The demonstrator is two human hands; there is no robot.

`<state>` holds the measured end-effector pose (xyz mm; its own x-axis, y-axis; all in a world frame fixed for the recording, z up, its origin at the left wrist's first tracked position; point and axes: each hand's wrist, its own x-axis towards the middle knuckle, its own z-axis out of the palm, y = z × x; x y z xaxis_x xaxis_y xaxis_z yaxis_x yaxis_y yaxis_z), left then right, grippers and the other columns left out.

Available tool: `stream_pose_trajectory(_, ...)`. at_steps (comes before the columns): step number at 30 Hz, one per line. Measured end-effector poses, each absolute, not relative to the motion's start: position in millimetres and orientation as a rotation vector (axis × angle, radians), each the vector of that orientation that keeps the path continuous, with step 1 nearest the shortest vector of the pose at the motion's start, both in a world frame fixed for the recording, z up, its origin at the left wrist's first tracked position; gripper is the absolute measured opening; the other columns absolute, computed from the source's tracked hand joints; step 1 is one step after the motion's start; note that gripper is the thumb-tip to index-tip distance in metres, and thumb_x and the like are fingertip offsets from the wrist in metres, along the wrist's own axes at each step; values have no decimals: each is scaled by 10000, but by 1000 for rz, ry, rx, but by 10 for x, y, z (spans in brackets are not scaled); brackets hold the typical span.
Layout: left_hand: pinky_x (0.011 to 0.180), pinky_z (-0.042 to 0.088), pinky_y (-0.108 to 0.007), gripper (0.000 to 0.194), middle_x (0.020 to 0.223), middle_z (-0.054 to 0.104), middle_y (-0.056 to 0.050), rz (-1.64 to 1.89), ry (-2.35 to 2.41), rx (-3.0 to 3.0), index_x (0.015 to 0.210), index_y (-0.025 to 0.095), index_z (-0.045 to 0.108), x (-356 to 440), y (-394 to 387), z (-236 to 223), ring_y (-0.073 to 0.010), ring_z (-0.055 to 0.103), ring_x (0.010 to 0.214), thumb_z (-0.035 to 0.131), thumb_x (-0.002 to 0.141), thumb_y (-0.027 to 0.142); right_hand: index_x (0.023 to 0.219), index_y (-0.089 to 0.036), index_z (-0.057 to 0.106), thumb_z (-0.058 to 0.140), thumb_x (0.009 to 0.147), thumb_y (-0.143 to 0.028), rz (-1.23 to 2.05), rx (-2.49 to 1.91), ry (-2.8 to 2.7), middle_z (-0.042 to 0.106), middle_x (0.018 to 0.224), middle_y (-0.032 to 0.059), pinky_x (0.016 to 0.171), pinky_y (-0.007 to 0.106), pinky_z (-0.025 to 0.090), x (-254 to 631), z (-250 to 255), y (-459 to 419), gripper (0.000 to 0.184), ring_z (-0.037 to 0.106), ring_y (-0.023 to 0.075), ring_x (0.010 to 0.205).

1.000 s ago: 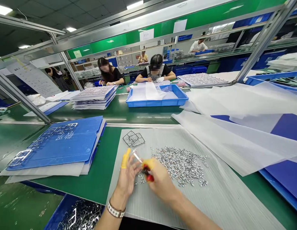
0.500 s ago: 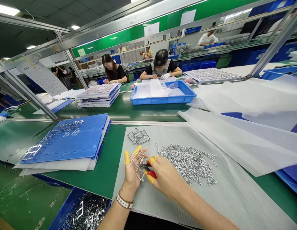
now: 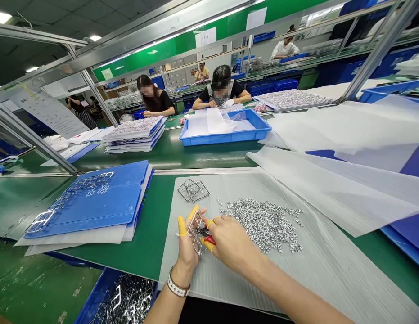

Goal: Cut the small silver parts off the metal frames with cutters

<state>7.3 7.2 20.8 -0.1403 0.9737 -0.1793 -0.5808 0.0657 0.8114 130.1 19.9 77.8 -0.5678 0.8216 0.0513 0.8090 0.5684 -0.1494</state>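
My left hand [image 3: 187, 238] pinches a stamped metal fret [image 3: 196, 231] upright between yellow-capped fingers. My right hand [image 3: 227, 238] grips red-handled side cutters [image 3: 209, 240], whose jaws rest against the fret and are partly hidden by my fingers. Both hands hover over a grey corrugated plastic sheet [image 3: 209, 288]. To the right of my hands lies a loose pile of small silver metal pieces [image 3: 263, 225]. Beyond my fingertips, a small tangle of metal frets [image 3: 193, 190] lies on the sheet. A beaded bracelet [image 3: 177, 288] circles my left wrist.
A stack of blue folders [image 3: 94, 202] with metal frets lies left of the sheet, above a blue bin of metal scrap [image 3: 123, 299]. Translucent sheets [image 3: 334, 189] cover the right. Beyond stands a blue tray [image 3: 226, 128], with co-workers [image 3: 219, 87] seated across the green bench.
My hands have drawn closer together, with the cutter jaws now at the fret in my left hand. The view has shifted slightly upward and left.
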Motion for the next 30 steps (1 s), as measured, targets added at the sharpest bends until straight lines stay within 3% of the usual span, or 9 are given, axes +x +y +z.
stream_pose_trajectory(11, 921, 440, -338, 666, 1212, 626, -106, 1467, 956, 600, 1188, 182, 621, 82, 77, 211, -228, 584, 1021, 306, 857, 668, 992, -143, 652, 573, 839, -319, 141, -1395, -2691, 681, 867, 112, 699, 353, 395, 1300, 785, 195, 247, 619, 269, 833)
stream_pose_trajectory(21, 886, 468, -370, 711, 1155, 646, -119, 1431, 968, 606, 1177, 172, 627, 67, 76, 159, -265, 592, 1042, 329, 820, 711, 860, -150, 648, 586, 823, -255, 21, -1356, -2721, 672, 784, 98, 660, 328, 397, 1310, 733, 183, 127, 622, 242, 746)
stream_pose_trajectory(30, 954, 432, -403, 696, 1199, 639, -135, 1421, 857, 529, 1173, 164, 637, 95, 63, 230, -289, 545, 1151, 319, 841, 686, 856, -153, 666, 581, 832, -313, 23, -1542, -2681, 680, 839, 111, 687, 351, 411, 1436, 831, 322, 183, 624, 271, 825)
